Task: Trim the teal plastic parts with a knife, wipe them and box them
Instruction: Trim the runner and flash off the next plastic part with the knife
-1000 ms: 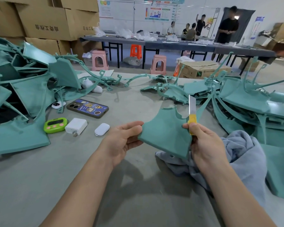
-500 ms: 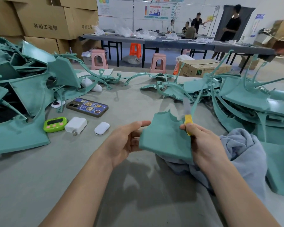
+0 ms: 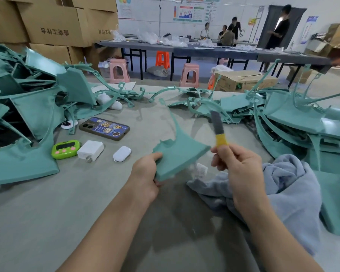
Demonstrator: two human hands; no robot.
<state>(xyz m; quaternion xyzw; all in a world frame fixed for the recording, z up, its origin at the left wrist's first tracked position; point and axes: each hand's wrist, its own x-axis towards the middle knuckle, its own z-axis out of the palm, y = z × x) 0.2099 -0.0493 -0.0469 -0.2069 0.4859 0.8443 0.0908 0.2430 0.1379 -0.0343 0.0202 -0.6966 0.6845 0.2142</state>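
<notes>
Grey surface [image 3: 47,222]: we look down on a matte grey tabletop whose far edge faces a big workroom.
Left edge: a heap of teal parts [image 3: 28,114] lies along it, flat panels and curved strips tangled together.
Right edge: a second heap [image 3: 294,118] of the same pieces runs up to the far right corner.
Small items: just inside the left heap lie a phone [image 3: 104,128], a green timer [image 3: 65,149], a white charger [image 3: 90,150] and a white case [image 3: 122,153], all close together.
Near right: a grey-blue cloth [image 3: 287,193] lies crumpled there, partly under our right wrist.
Room: cardboard boxes [image 3: 51,22] are stacked beyond the far left corner. Pink stools [image 3: 119,70] and 1 orange stool [image 3: 162,58] stand before a long dark table [image 3: 214,51], with 4 people [image 3: 228,32] behind it. An open carton [image 3: 243,79] sits past the far edge.
Left arm: our left hand [image 3: 145,175] is curled round the near corner of 1 teal part [image 3: 179,154], thumb on top. The piece is held tilted above the middle of the surface, its thin curved arm rising toward the far edge.
Right arm: our right hand [image 3: 238,173] is closed tight on the yellow handle of the knife [image 3: 219,132]. The blade points up and away and is blurred. It stands just right of the part, and we cannot tell whether it touches it.
</notes>
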